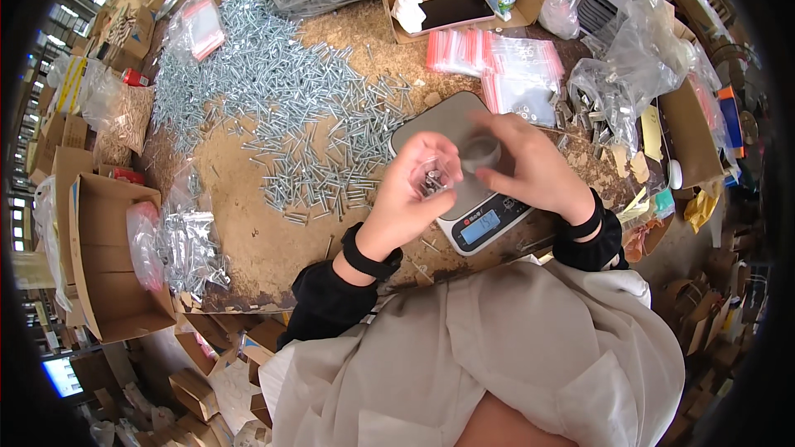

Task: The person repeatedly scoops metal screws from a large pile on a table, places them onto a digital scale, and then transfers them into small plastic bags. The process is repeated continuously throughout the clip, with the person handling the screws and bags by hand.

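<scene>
The left hand (414, 174) is holding, fingers curled, a small clear plastic cup (447, 172) containing silvery metal pieces (431, 183); the right hand (530, 161) is curving half-open about a translucent round cup (480, 151) over a grey digital scale (447, 112), its grip unclear. Holding the first cup upright is probably preventing spills. A blue display (480, 228) is showing digits.
</scene>
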`<move>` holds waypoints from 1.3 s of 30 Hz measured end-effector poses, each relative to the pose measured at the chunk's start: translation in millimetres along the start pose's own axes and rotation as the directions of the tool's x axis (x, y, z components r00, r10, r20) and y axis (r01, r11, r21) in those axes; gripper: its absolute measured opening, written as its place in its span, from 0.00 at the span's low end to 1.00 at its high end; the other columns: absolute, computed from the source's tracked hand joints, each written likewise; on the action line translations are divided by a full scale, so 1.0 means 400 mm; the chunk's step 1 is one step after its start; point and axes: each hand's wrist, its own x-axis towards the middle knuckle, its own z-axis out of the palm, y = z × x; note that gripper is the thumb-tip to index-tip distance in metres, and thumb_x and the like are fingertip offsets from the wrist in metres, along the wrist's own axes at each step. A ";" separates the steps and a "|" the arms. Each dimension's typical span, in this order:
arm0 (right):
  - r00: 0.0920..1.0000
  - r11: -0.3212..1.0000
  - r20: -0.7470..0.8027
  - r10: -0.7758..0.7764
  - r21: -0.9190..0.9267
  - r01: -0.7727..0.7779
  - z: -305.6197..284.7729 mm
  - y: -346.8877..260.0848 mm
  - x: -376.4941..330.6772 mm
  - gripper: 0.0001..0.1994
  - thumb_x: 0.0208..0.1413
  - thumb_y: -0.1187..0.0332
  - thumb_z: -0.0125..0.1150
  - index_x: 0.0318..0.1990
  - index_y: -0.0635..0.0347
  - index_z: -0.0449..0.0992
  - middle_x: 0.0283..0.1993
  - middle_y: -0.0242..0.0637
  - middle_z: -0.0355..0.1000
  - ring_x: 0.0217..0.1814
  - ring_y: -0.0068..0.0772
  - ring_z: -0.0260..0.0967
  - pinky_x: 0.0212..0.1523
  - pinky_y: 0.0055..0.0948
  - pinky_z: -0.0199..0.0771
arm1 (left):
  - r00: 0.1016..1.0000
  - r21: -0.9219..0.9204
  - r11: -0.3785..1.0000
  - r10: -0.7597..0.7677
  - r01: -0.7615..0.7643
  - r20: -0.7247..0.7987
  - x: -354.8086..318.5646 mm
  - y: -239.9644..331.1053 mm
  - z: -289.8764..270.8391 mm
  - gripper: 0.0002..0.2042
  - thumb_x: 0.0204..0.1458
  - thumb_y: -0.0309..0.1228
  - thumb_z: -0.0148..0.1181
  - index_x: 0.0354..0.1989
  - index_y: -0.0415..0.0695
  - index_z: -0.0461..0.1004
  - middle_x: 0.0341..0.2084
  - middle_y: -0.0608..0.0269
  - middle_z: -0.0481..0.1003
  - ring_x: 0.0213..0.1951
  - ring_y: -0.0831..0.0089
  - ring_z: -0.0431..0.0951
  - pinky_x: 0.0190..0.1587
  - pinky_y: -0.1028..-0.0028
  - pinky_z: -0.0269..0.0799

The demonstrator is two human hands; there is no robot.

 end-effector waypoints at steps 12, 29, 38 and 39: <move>0.962 0.963 -0.120 -0.246 0.082 0.256 0.050 -0.095 0.008 0.14 0.51 0.64 0.69 0.44 0.58 0.77 0.36 0.37 0.71 0.40 0.44 0.69 0.43 0.43 0.67 | 0.996 -0.069 0.996 0.053 -0.048 0.072 -0.018 0.110 0.029 0.51 0.37 0.29 0.52 0.77 0.43 0.40 0.75 0.41 0.42 0.77 0.55 0.39 0.75 0.55 0.32; 0.843 0.856 -0.259 -0.472 0.095 0.508 0.025 -0.117 -0.002 0.07 0.39 0.75 0.62 0.21 0.55 0.69 0.18 0.31 0.61 0.18 0.37 0.61 0.21 0.36 0.56 | 0.933 0.453 0.819 0.270 -0.352 0.237 -0.035 0.097 0.007 0.04 0.51 0.24 0.67 0.30 0.40 0.77 0.26 0.62 0.74 0.26 0.72 0.73 0.26 0.75 0.66; 0.859 0.881 -0.276 -0.432 0.073 0.467 0.040 -0.123 -0.016 0.06 0.40 0.75 0.62 0.21 0.56 0.69 0.20 0.32 0.63 0.19 0.37 0.62 0.22 0.36 0.57 | 0.865 0.539 0.679 0.424 -0.499 0.267 -0.024 0.097 0.009 0.03 0.45 0.20 0.63 0.28 0.41 0.77 0.22 0.64 0.74 0.23 0.68 0.72 0.26 0.71 0.65; 0.851 0.869 -0.286 -0.440 0.103 0.484 0.031 -0.125 -0.018 0.06 0.40 0.75 0.62 0.21 0.56 0.70 0.20 0.32 0.63 0.18 0.37 0.62 0.21 0.36 0.57 | 0.859 0.523 0.683 0.436 -0.510 0.268 -0.022 0.102 0.009 0.03 0.45 0.20 0.63 0.28 0.41 0.78 0.22 0.64 0.74 0.24 0.68 0.73 0.27 0.70 0.66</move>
